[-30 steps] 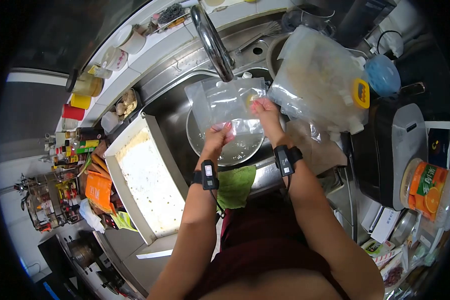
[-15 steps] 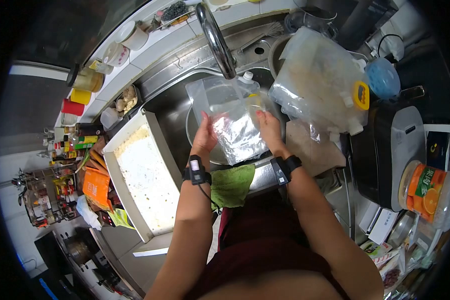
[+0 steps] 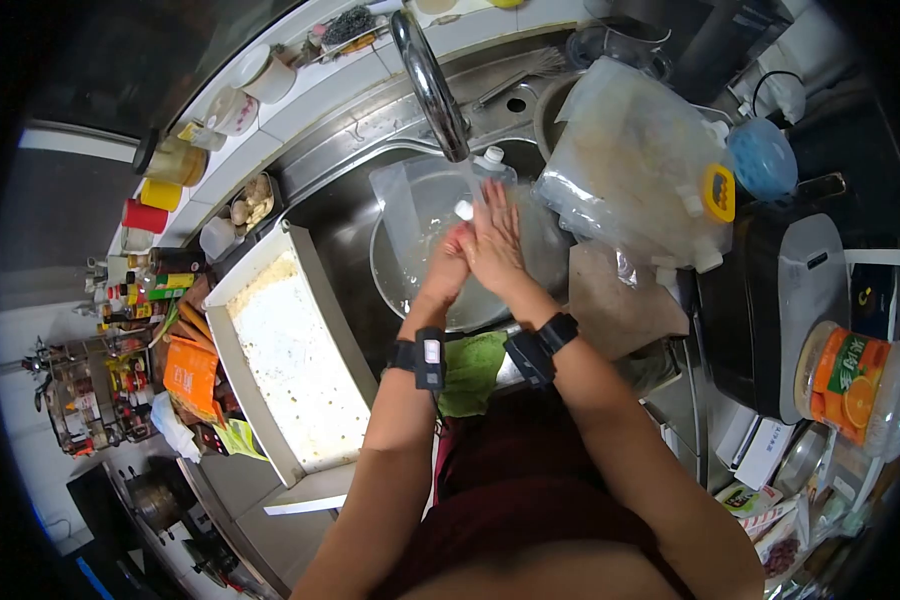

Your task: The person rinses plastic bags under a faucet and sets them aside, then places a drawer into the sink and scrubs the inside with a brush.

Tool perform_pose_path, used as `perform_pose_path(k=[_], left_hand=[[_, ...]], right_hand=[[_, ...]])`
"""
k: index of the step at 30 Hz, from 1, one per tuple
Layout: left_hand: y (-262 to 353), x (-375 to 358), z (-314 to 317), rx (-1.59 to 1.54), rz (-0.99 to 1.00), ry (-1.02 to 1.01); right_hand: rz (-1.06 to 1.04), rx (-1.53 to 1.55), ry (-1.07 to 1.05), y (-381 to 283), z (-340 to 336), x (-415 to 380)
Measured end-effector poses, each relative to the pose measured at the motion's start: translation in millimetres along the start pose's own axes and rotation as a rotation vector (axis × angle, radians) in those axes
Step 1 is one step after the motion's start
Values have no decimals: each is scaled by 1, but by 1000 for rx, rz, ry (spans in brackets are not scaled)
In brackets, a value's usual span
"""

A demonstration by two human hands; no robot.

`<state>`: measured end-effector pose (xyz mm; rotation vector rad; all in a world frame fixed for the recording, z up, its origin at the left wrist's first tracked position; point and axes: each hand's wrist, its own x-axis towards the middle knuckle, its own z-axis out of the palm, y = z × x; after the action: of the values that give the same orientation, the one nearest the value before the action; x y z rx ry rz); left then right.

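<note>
My left hand (image 3: pixel 448 266) and my right hand (image 3: pixel 493 245) are together over a large round basin (image 3: pixel 378 262) in the sink, below the chrome faucet (image 3: pixel 434 90). Water runs from it onto the right hand, whose fingers stretch out toward the spout. The left hand's fingers are curled in against the right palm; what they hold, if anything, is hidden. A clear plastic pouch (image 3: pixel 402 205) with a white screw cap (image 3: pixel 494 155) lies in the basin behind the hands. Another white cap (image 3: pixel 463 210) shows just beyond the left fingertips.
A white rectangular tray (image 3: pixel 295 370) with crumbs stands left of the sink. Several clear spouted pouches (image 3: pixel 625 150), one yellow-capped, are piled to the right. A green cloth (image 3: pixel 473 372) hangs over the sink's front edge. Jars (image 3: pixel 175 160) line the ledge.
Both hands have let go of the shiny clear pouch held between them and come together under the running water. The right fingers have straightened.
</note>
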<state>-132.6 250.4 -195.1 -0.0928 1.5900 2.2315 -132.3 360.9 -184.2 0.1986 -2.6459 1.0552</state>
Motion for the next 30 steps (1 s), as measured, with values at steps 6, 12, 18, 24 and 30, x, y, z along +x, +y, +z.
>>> perform_pose_path(k=[6,12,18,24,30], left_hand=[[2,-10,-10,276,-16,-10],[31,-30,-29,181,-94,-169],[71,-58,-13,253,-263,-350],[81,-68,-14,125,-317,-496],[78,-75,-21,136,-339,-549]], right_hand=[[87,132,-218,1,-23,15],[-43,306,-152,-28,-64,1],[-61,289,-73,-68,-115,6],[-39,387,-122,-74,-145,7],[-98,365,-215,-81,-162,5]])
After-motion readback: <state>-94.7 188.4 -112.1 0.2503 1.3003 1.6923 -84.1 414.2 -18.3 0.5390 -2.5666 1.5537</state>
